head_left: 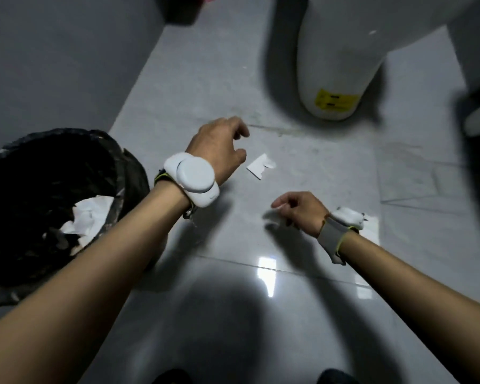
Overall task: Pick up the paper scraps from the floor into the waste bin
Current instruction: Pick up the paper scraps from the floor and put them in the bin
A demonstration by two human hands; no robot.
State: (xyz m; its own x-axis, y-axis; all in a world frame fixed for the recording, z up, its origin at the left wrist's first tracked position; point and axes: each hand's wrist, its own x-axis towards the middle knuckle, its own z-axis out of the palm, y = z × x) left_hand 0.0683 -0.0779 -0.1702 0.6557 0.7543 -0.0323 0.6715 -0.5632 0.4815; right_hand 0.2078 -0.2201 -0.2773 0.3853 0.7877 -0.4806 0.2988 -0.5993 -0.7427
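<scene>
Grey tiled floor (pixel 302 184), glossy, with bright reflections low in the middle of the frame. Waste bin (pixel 122 162), left edge of the frame, lined with a black bag; its left side is cut off by the frame edge and its near rim is covered by the left forearm. Crumpled white paper (pixel 87 217) lies inside it, partly lost in shadow. Paper scrap (pixel 261 166), white with a torn edge, lies flat on the floor at the centre of the frame, well apart from the bin. Left hand (pixel 219 145), just left of that scrap, fingers loosely curled with thumb and fingers apart, holding nothing and not touching the scrap. Left wrist device (pixel 190 178), a white rounded unit on a strap. Right hand (pixel 299 210), right of centre and below the scrap, back of the hand up, fingers curled downward. Blurred white piece (pixel 273 217) at its fingertips; the blur does not allow telling whether the fingers pinch it or it lies on the floor beneath them. The two hands are apart. Right wrist device (pixel 346 217), white on a grey band, smeared by motion. Pale patch (pixel 371 228) on the floor behind that wrist, half covered by it; paper or reflection, cannot tell. White ceramic pedestal (pixel 338 65), upper right, its top cut off, bearing a yellow label (pixel 334 101) with unreadable print. Two dark shapes (pixel 172 376) at the bottom edge, possibly shoes, mostly cut off.
</scene>
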